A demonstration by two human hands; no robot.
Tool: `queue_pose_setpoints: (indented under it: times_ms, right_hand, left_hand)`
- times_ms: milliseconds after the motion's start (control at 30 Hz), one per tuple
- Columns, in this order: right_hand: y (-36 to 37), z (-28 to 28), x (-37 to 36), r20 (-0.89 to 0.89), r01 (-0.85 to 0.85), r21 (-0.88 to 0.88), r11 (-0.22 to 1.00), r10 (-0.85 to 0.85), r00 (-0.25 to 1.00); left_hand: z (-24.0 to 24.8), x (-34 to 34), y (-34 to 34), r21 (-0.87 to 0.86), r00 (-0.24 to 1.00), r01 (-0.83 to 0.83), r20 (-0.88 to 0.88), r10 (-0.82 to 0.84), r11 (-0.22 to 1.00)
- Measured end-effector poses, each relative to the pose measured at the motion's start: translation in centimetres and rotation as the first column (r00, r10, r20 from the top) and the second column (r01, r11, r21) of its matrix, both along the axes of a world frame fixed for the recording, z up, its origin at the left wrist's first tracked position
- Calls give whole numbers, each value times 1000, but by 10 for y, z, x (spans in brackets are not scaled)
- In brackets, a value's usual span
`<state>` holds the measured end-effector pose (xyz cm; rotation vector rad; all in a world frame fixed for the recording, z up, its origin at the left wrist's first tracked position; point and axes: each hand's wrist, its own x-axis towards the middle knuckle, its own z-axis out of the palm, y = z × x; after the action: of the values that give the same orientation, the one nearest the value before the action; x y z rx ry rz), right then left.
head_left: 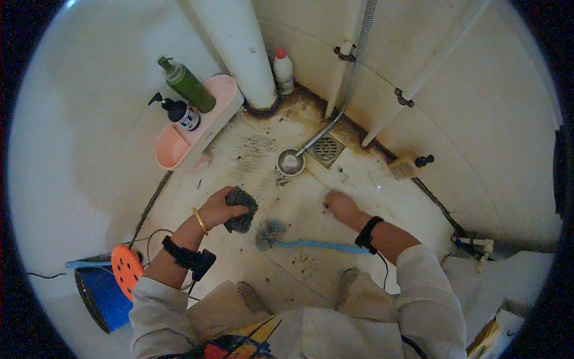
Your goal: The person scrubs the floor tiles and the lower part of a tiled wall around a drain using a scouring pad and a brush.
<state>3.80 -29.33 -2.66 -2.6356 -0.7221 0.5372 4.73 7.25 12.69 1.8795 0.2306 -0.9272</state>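
1. One dark scouring pad (242,210) is in your left hand (218,206), pinched between thumb and fingers low over the stained floor (287,197); contact with that surface is hard to judge.
2. Your right hand (344,207) is well apart from the pad. Its fingers look curled, but blur hides whether they grasp anything, so I cannot tell.
3. If the pad is wet, your edge hold could let it twist or slide out under hard pressure.
4. The blue brush (323,244) lies crosswise between your hands and feet (254,297), its handle reaching your right wrist strap (369,234). A backward pull could catch it; a step could roll it underfoot.
5. A thin cable (385,272) hangs below that strap and could snag on the handle.
6. Ahead, the shower head (291,162) and its hose (320,134) lie beside the drain (326,148), obstructing your reach to the corner; a knock could swing them.
7. Left of them, a pink caddy (173,149) carries two pump bottles (194,87), which a wide sweep could topple.
8. Farther out are a red-capped white bottle (283,75) beside the pipe (239,60), and a blue bucket (110,299).
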Motion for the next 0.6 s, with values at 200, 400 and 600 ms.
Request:
queue_pose_setpoints:
  times_ms: [200,400,600]
  right_hand:
    - [-21,30,58,177,279,24,960,-279,944]
    - [13,3,-15,159,-281,-122,952,298,941]
    - [45,84,-16,-169,40,371,928,25,985]
  left_hand:
    - [-1,-26,27,-128,995,-41,81,51,991]
    - [6,-23,-3,-267,976,-193,46,213,944]
    - [-15,-15,-35,-360,938,-345,-163,305,867]
